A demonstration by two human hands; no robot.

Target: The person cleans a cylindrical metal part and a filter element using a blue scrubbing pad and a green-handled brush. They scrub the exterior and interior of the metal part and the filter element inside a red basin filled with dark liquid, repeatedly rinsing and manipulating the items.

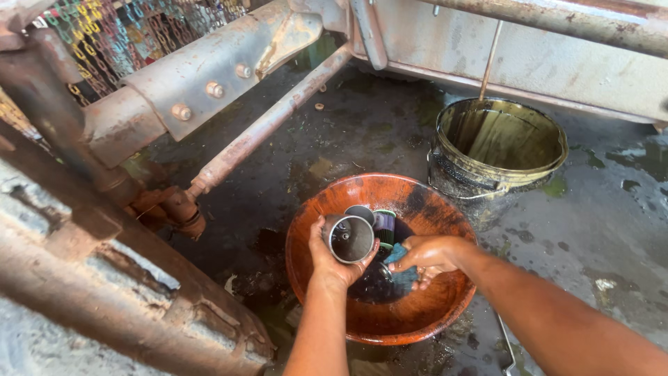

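Observation:
My left hand (332, 259) grips a grey metal cup-shaped part (350, 238), its open mouth facing up toward me, over an orange plastic basin (417, 317). My right hand (433, 256) holds a blue rag (402, 273) just right of the cup, low in the basin above dark oily liquid. Behind the cup lie another grey metal piece (360, 212) and a pleated cylindrical filter (383, 227) with a green rim.
A dirty metal bucket (497, 150) with dark liquid stands behind the basin at the right. Rusty vehicle frame beams and a rod (268, 122) run overhead at the left and top. The concrete floor (605, 230) is wet and oil-stained.

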